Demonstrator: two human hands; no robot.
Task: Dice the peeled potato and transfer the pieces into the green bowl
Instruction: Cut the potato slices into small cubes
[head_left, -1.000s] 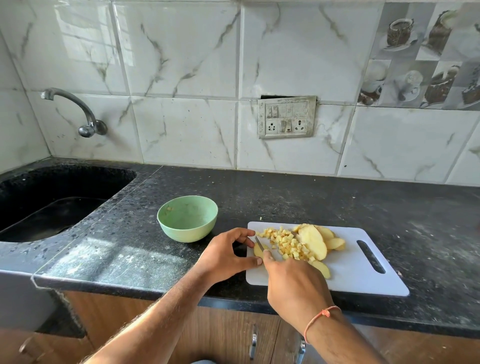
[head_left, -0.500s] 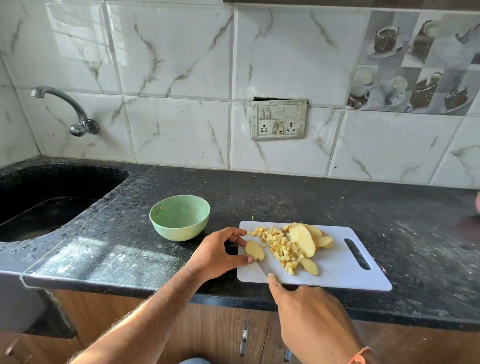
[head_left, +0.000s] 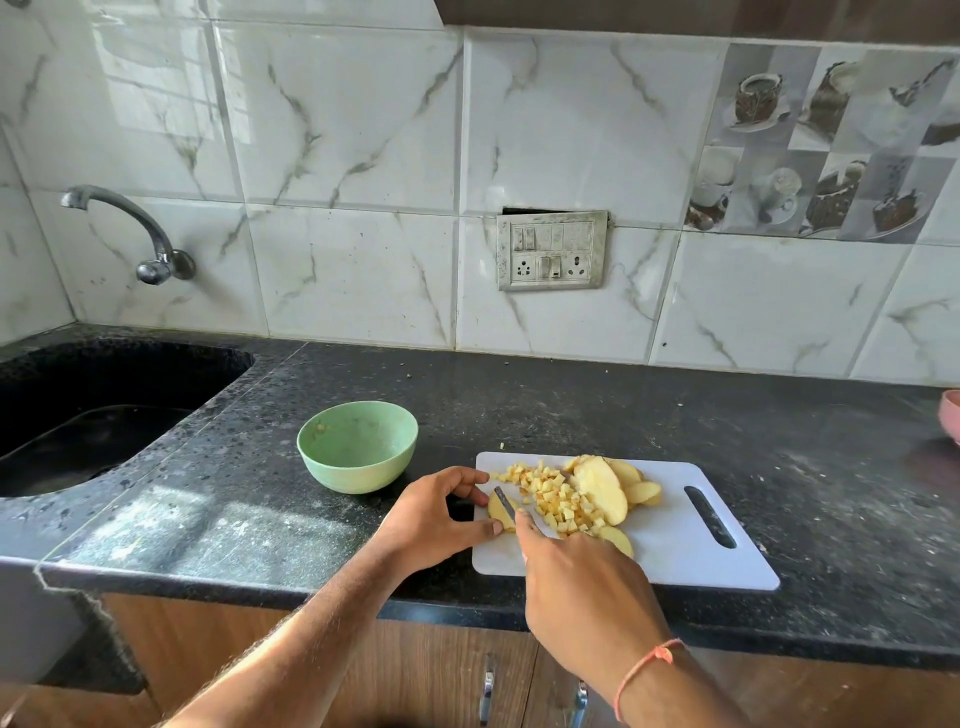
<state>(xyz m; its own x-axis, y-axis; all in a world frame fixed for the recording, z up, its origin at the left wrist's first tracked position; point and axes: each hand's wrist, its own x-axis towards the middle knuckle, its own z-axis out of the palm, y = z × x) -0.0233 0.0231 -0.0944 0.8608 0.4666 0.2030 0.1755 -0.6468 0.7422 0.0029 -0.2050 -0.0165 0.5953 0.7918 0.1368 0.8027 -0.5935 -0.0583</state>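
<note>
On the speckled black stone counter (head_left: 623, 415), a white plastic cutting board (head_left: 675, 551) at lower centre carries a heap of diced potato (head_left: 556, 499) and several uncut slices (head_left: 600, 488). The right hand (head_left: 587, 587) grips a small knife (head_left: 505, 503) over one slice (head_left: 500, 515) pinched by the left hand (head_left: 431, 519). The pale green bowl (head_left: 357, 446), centre-left, looks nearly empty; I'd judge dicing roughly half done, transfer untouched.
</note>
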